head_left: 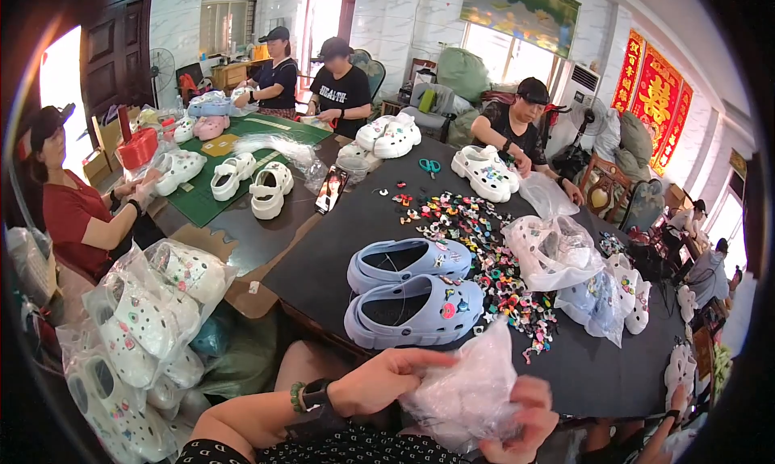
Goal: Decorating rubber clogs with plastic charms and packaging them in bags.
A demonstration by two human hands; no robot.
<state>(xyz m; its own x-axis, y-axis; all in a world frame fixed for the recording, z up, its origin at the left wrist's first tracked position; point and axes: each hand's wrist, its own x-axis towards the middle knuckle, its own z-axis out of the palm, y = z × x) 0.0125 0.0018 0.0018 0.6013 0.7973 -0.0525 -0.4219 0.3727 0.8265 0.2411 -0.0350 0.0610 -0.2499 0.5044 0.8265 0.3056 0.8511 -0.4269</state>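
1. here's my dark tabletop (597, 379), spreading away under bright window light; pale marbled walls (186, 12) stand behind, and a green mat (202, 210) lies off to the left.
2. right at the near edge, there's the clear plastic bag (464, 391), crumpled, just in front of the blue clogs (444, 323).
3. my left hand (371, 383) is pinching its left side; my right hand (525, 424), a bit blurred, has fingers and thumb curled onto its right.
4. beyond the clogs, colourful charms (464, 222) scatter thickly, blocking the middle.
5. bagged white clogs (529, 262) crowd the right; more wrapped pairs (145, 327) heap up at my left, off the table's edge.
6. black surface shows left of the blue clogs and along the front right, towards the rim.
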